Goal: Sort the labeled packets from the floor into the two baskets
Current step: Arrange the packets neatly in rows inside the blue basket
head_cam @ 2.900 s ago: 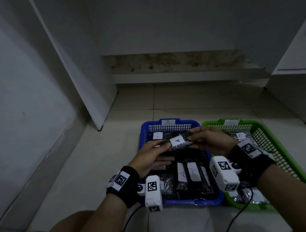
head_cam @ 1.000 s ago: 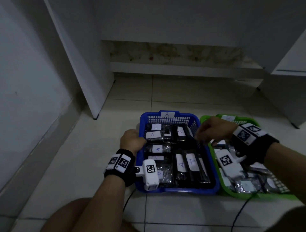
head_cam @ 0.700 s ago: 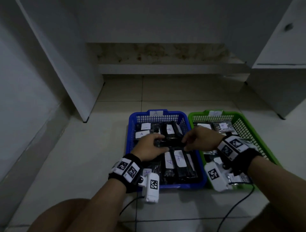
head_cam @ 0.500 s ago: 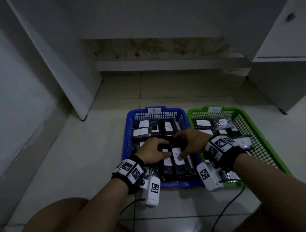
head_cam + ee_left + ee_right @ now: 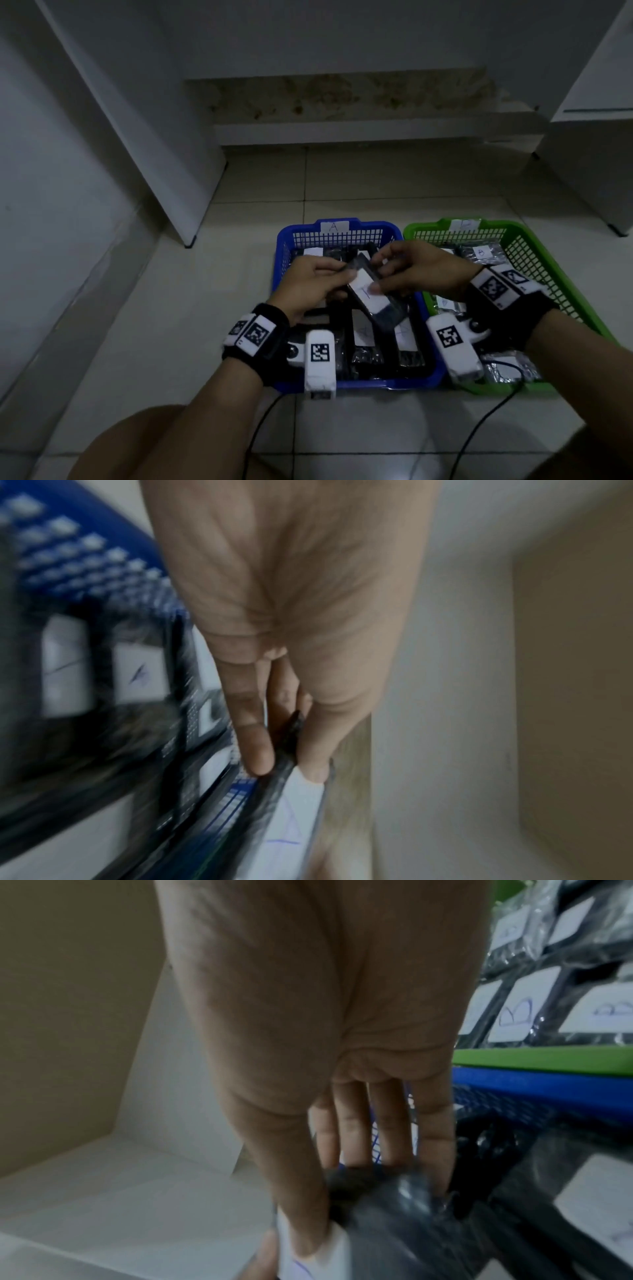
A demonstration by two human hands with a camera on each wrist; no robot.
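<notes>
Both hands, left (image 5: 310, 287) and right (image 5: 419, 270), have just lifted a packet (image 5: 375, 297) from the blue basket (image 5: 346, 229), fingers pinching it above; its label likely gets rechecked before re-sorting.

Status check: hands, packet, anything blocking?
Left hand and right hand both grip one labeled packet. Held above the blue basket, tilted. Green basket alongside on the right. Nothing in the way.
</notes>
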